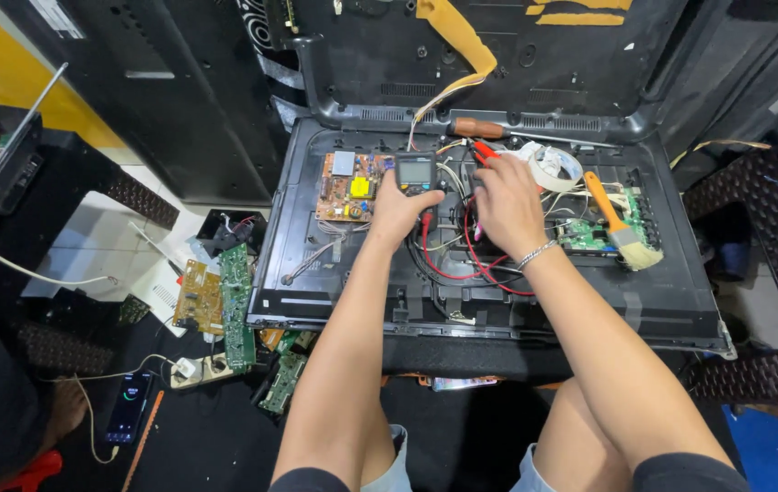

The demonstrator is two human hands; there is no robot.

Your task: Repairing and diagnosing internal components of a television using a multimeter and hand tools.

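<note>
An opened flat-screen television chassis (pixel 334 301) lies face down before me. My left hand (pixel 398 211) grips a dark handheld multimeter (pixel 414 171) over the chassis middle. My right hand (pixel 506 205) rests beside it, fingers closed around a red test probe (pixel 485 151) whose tip points up and left. Red and black leads (pixel 462 264) loop from the meter beneath both hands. A brown power board (pixel 349 187) with a yellow part sits left of the meter. A green main board (pixel 589 235) lies to the right of my right hand.
A paintbrush with an orange handle (pixel 619 223) and a roll of white tape (pixel 553 167) lie on the chassis right. A screwdriver (pixel 485 128) rests at its top edge. Loose green circuit boards (pixel 225 301) and a charging phone (pixel 129 405) lie on the floor at left.
</note>
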